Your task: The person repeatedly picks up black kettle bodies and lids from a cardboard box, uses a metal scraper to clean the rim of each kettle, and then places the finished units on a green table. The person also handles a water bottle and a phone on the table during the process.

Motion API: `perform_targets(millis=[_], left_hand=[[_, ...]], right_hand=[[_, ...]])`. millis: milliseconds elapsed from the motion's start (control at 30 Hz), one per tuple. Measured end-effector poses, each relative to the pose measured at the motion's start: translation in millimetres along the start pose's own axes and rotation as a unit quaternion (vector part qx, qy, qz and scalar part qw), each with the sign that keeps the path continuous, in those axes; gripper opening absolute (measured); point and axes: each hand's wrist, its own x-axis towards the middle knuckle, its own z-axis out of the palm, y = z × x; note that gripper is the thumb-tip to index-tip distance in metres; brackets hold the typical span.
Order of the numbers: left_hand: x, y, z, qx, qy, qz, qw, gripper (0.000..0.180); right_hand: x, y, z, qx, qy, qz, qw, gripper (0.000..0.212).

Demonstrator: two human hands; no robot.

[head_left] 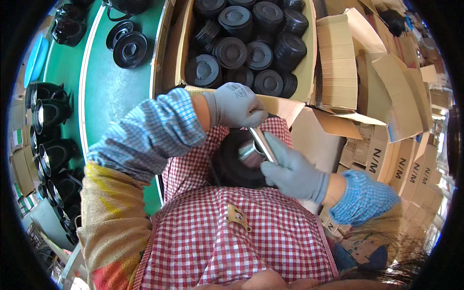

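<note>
My left hand [237,105], in a grey glove, is closed in a fist at the upper end of a shiny metal rod [262,144]; what lies inside the fist is hidden. My right hand [296,171], gloved the same way, is closed round the lower part of the rod. Beside the rod is a short silver metal cylinder [250,157]; whether the two are joined, I cannot tell. Under both hands a dark round black object [227,162] rests on my lap, over a red checked apron [212,227]. Its kind is partly hidden.
Ahead stands an open cardboard box [310,53] full of stacked black round discs [234,18]. On the green table [108,82] at left lie two black ring-shaped pieces [129,50] and several black pots [52,116]. Cardboard cartons [401,162] line the right.
</note>
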Motion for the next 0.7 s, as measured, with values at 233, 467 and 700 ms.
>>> perform_targets(millis=[233, 467, 700], left_hand=[[-51, 50, -36, -0.021, -0.102, -0.087, 0.991, 0.036], [-48, 20, -14, -0.049, -0.046, -0.069, 0.995, 0.039], [-33, 0, -1, -0.068, -0.037, -0.033, 0.996, 0.043]], right_hand=[[24, 2, -59, -0.285, -0.155, -0.078, 0.943, 0.076], [19, 13, -34, -0.304, -0.081, -0.076, 0.946, 0.072], [16, 15, -29, -0.203, -0.063, -0.021, 0.977, 0.068]])
